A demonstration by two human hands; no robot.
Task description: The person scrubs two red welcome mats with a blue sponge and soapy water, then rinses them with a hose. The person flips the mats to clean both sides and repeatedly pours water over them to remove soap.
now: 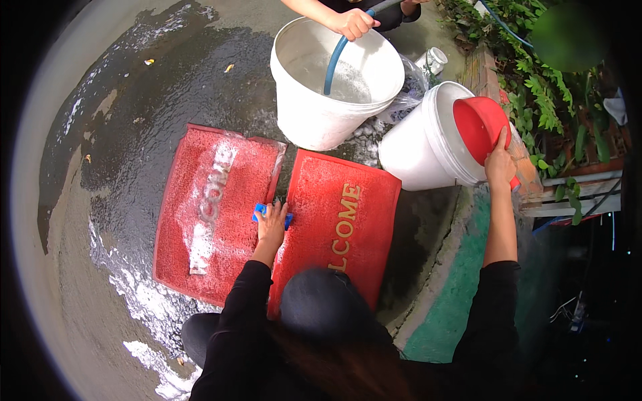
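My left hand (270,227) is closed on a small blue scrub brush (289,220), at the gap between two red doormats. The left doormat (177,220) has pale lettering and streaks of white foam. Raised gold lettering shows on the right doormat (314,194), partly covered by my knee. My right hand (499,165) grips a red plastic dipper (493,115), tilted at the mouth of a white bucket (408,150). What the dipper contains, if anything, is hard to make out.
A larger white tub (304,123) holds foamy water. Another person's hand (354,24) holds a blue hose (332,63) into it. A small white container (435,59) and clear plastic bag (404,100) lie between tub and plants (552,100). Suds (150,301) spread over wet concrete (127,180).
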